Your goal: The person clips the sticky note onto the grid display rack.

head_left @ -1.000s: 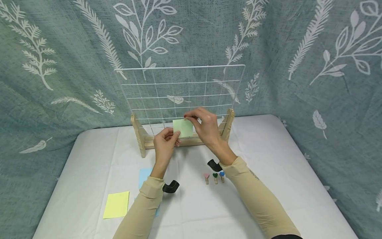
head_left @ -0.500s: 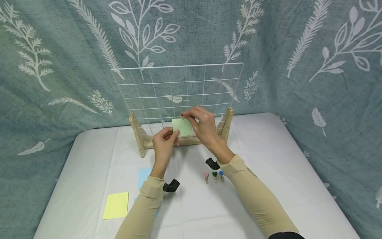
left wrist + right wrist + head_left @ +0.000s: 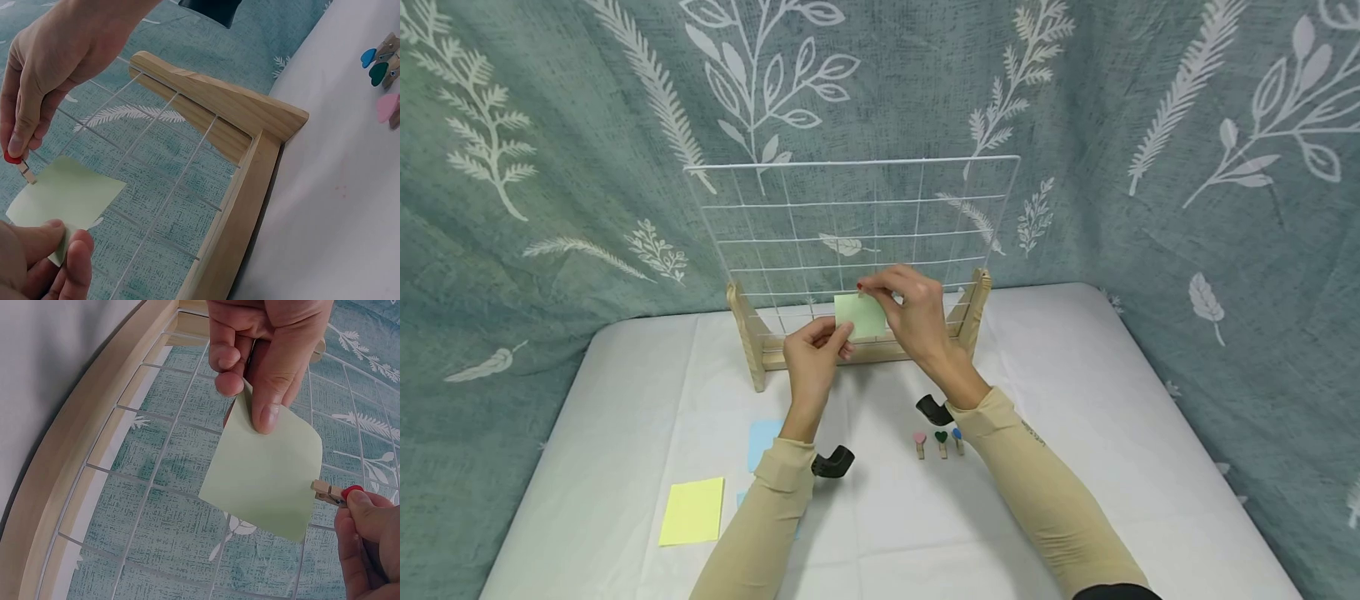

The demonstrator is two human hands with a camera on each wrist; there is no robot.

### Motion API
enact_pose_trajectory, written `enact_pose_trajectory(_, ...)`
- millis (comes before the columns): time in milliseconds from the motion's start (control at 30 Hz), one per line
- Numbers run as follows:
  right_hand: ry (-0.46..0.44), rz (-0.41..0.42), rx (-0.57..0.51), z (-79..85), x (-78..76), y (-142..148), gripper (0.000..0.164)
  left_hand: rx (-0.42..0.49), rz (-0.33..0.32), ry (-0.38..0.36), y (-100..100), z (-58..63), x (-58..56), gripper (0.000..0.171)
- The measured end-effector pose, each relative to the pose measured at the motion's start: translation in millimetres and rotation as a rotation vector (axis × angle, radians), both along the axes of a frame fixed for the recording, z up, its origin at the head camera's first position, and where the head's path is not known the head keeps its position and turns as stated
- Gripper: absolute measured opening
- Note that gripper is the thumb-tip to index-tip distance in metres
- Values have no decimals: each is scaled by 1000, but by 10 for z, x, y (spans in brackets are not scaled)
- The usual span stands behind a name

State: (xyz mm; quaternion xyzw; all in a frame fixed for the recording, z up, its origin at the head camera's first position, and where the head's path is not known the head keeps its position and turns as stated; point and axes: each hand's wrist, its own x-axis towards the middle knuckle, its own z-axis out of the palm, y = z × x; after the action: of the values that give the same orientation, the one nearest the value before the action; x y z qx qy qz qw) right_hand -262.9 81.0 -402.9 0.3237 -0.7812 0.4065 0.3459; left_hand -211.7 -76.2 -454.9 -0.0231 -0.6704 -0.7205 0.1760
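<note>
A green sticky note (image 3: 861, 315) is held up in front of the white wire grid (image 3: 850, 202). My left hand (image 3: 812, 357) pinches its lower left corner between thumb and fingers. In my right hand (image 3: 914, 315) is a small wooden clothespin (image 3: 329, 492) with a red top, pinched between thumb and forefinger. The clothespin's tip meets the note's edge in the right wrist view, and the left wrist view has it at the note's upper edge too. Behind the note, the grid wires run close by.
A wooden stand (image 3: 747, 337) carries the grid on the white table (image 3: 1060, 375). Three heart clothespins, pink (image 3: 920, 444), green (image 3: 942, 444) and blue (image 3: 958, 441), lie near the right forearm. A yellow pad (image 3: 692, 512) and blue notes (image 3: 763, 443) lie left, partly under the left sleeve.
Both hands stay almost where they were, with the note and clothespin still held at the grid. The head view shifts slightly.
</note>
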Motion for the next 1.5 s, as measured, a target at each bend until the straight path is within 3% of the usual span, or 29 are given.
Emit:
enact_pose_trajectory(167, -3, -1, 0, 9, -12, -14, 9, 0, 7, -7, -9, 1, -44, 16)
enact_pose_trajectory(500, -7, -30, 2, 25, -28, -48, 8, 20, 14, -5, -27, -197, -219, 14)
enact_pose_trajectory(1500, -9, -67, 84, -52, 19, -88, 17, 13, 29, -39, -42, -305, -188, 19)
